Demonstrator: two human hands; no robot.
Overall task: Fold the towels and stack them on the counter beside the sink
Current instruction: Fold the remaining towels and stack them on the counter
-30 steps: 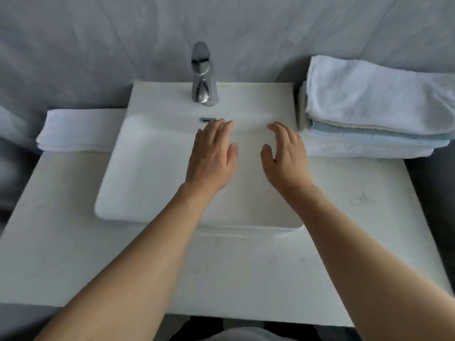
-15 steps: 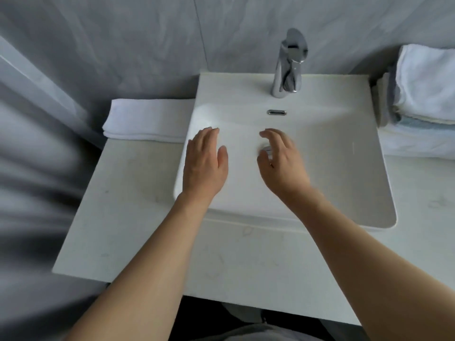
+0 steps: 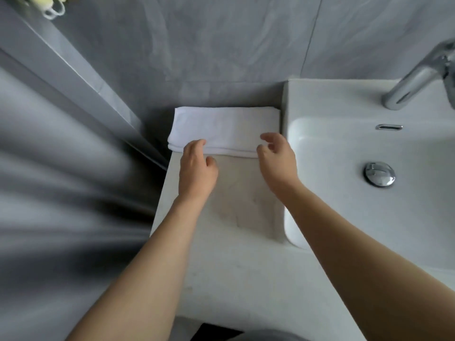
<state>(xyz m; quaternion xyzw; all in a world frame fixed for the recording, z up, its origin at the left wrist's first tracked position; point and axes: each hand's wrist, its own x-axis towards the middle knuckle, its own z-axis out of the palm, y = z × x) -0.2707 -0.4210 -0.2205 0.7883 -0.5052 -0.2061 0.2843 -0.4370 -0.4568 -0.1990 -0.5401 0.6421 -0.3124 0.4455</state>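
- The left hand (image 3: pixel 197 166) has its fingers loosely curled at the near edge of the white towel (image 3: pixel 225 126); the fingertips reach the hem, but they hide it, so I cannot tell whether they already pinch it or only touch it.
- The right hand (image 3: pixel 277 156) hovers over the towel's near right corner, fingers spread and slightly bent, holding nothing.
- The towel lies folded flat on the counter (image 3: pixel 236 267), its far edge against the grey wall (image 3: pixel 221 45) and its right end just beside the sink (image 3: pixel 320 99).
- At least 2 layers show along the near edge, so it is a stack of plies, not 1 sheet.
- Judged from its look, it is light, soft terry: it will sag and open out if lifted by 1 point.
- Best hold, I think: both near corners at once, thumb under and fingers on top, catching every ply.
- Slipping is unlikely on the matte counter; the likelier fault is taking only the top layer and unfolding it.
- A faucet (image 3: pixel 416 77) and drain plug (image 3: pixel 379 174) sit at right, well apart from the towel.
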